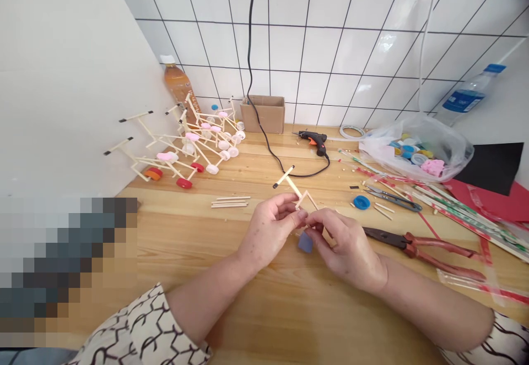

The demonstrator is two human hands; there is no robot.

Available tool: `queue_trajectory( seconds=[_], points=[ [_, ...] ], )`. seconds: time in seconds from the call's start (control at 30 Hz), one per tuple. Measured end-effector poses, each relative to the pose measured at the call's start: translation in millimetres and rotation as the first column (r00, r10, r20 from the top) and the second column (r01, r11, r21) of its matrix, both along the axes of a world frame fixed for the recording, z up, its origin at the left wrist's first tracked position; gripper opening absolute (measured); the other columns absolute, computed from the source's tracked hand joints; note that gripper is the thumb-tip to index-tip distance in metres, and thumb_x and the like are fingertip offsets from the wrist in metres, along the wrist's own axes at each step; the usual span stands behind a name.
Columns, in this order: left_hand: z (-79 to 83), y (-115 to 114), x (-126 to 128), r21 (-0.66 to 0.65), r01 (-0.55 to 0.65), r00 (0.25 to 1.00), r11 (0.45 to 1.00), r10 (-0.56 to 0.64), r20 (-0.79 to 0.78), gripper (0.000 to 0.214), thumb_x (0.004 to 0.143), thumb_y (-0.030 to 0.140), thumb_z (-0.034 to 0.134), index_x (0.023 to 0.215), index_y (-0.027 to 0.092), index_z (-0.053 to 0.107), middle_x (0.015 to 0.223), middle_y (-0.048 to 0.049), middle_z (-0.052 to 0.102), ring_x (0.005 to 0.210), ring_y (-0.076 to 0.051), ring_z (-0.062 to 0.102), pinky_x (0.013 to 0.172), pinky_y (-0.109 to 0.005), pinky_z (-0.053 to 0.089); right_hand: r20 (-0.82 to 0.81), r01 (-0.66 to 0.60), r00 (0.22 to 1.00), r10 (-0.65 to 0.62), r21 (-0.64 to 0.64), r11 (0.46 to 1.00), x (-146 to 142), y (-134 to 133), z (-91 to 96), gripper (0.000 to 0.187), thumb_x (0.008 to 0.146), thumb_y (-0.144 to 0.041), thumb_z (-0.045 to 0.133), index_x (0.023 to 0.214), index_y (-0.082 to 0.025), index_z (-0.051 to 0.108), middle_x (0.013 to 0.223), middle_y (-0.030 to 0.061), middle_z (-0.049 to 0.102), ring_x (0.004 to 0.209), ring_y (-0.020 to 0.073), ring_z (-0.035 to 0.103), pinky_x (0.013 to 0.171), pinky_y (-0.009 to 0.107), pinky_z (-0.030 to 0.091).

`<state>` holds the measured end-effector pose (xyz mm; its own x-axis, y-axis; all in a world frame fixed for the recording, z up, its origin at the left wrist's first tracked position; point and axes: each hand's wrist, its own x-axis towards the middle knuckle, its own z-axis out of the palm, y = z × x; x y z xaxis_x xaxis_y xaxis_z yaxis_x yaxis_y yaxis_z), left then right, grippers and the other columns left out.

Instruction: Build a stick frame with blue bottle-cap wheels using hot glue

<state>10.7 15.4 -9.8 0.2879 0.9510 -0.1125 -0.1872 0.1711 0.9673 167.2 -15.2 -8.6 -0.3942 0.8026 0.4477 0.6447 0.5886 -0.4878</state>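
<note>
Head view. Left hand (268, 230), mine: thumb and fingers closed on the frame (293, 185), a small build of pale sticks with a black-tipped crossbar at its far end. Right hand (349, 249), mine: thumb and forefinger pinching the frame's near end. Frame: held tilted between my two hands, over the table (190, 299). Blue piece (305, 242): just below my fingertips; whether I hold it or it lies on the wood, I cannot tell.

Sticks (230, 202): a short row, left of my hands. Carts (192, 136): several, pale sticks on round wheels of white, pink and red, grouped at far left. Tea bottle (176, 79): white-capped, behind the carts. Box (264, 116): cardboard, near the tiled wall (330, 45). Glue gun (316, 138): black, orange trigger, lying beyond my hands. Bag (460, 153): clear, holding coloured caps. Blue cap (361, 202): beside the snips (397, 198). Pliers (413, 244): red-handled, near my right wrist.
</note>
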Motion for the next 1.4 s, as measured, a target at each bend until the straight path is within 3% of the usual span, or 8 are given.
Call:
queue_trajectory(
  seconds=[0.1,0.23,0.37,0.5,0.57,0.73,1.03,1.4],
  points=[
    [4.1,1,-1,-0.033,0.016,1.0,0.999,-0.016,0.017,0.028,0.071,0.024,0.069,0.096,0.012,0.063,0.073,-0.0015,0.065,0.066,-0.012,0.061,0.068,-0.025,0.05,-0.041,0.035,0.999,-0.035,-0.001,0.999,3,-1,4.1,0.01,0.084,-0.016,0.05,0.091,-0.022,0.052,0.073,0.0021,0.063,0.066,0.0157,0.06,0.059,0.027,0.046],
    [7.3,4,-4,-0.024,0.044,0.999,0.999,-0.044,-0.007,0.021,0.072,0.023,0.066,0.089,0.012,0.065,0.071,-0.0019,0.066,0.059,-0.01,0.059,0.061,-0.022,0.047,-0.166,0.207,0.964,-0.208,-0.024,0.978,14,4,12.8,0.004,0.084,-0.022,0.052,0.081,-0.022,0.054,0.069,0.0014,0.058,0.061,0.0142,0.054,0.056,0.027,0.044],
    [4.7,6,-7,0.003,0.089,0.995,0.996,-0.088,-0.051,0.021,0.074,0.025,0.065,0.09,0.013,0.064,0.071,-0.0021,0.065,0.059,-0.01,0.059,0.06,-0.022,0.047,-0.267,0.317,0.893,-0.362,-0.197,0.928,24,12,17.8,0.012,0.082,-0.032,0.056,0.084,-0.02,0.058,0.071,0.0024,0.058,0.061,0.0143,0.051,0.056,0.028,0.043],
    [3.3,6,-8,0.022,0.17,0.983,0.985,-0.167,-0.078,0.023,0.075,0.026,0.064,0.094,0.013,0.065,0.074,-0.0032,0.065,0.066,-0.013,0.062,0.063,-0.023,0.049,-0.381,0.156,0.84,-0.386,-0.513,0.844,26,17,17.2,0.028,0.078,-0.043,0.059,0.091,-0.018,0.062,0.076,0.0039,0.064,0.061,0.0143,0.054,0.055,0.028,0.044],
    [4.7,5,-7,0.04,0.199,0.976,0.979,-0.194,-0.099,0.023,0.075,0.025,0.064,0.095,0.013,0.066,0.075,-0.0036,0.065,0.068,-0.015,0.064,0.064,-0.023,0.049,-0.441,0.057,0.816,-0.373,-0.58,0.813,24,18,16.3,0.031,0.075,-0.045,0.062,0.089,-0.018,0.063,0.075,0.0037,0.065,0.063,0.0146,0.056,0.056,0.027,0.045],
    [7.2,3,-4,0.096,0.223,0.961,0.97,-0.203,-0.188,0.02,0.076,0.017,0.059,0.094,0.014,0.067,0.069,-0.0014,0.062,0.062,-0.013,0.061,0.06,-0.022,0.048,-0.469,-0.031,0.824,-0.318,-0.597,0.802,20,16,13.3,0.027,0.075,-0.042,0.064,0.084,-0.018,0.065,0.071,0.0023,0.064,0.061,0.0133,0.054,0.054,0.026,0.043],
    [4.7,0,-5,0.09,0.189,0.965,0.978,-0.168,-0.199,0.036,0.072,0.02,0.065,0.107,0.013,0.06,0.077,-0.003,0.063,0.067,-0.013,0.06,0.062,-0.024,0.048,-0.506,0.008,0.781,-0.366,-0.578,0.816,18,15,6.6,0.024,0.077,-0.041,0.061,0.077,-0.017,0.063,0.062,0.0001,0.056,0.056,0.0112,0.048,0.05,0.023,0.04],
    [6.0,4,-7,0.052,0.109,0.98,0.993,-0.099,-0.172,0.015,0.076,0.028,0.062,0.074,0.013,0.063,0.061,0.001,0.059,0.052,-0.008,0.051,0.055,-0.02,0.043,-0.539,0.001,0.739,-0.404,-0.599,0.801,14,14,4.2,0.024,0.076,-0.041,0.063,0.076,-0.017,0.063,0.061,-0.002,0.055,0.053,0.0096,0.045,0.051,0.023,0.037]
  ],
)
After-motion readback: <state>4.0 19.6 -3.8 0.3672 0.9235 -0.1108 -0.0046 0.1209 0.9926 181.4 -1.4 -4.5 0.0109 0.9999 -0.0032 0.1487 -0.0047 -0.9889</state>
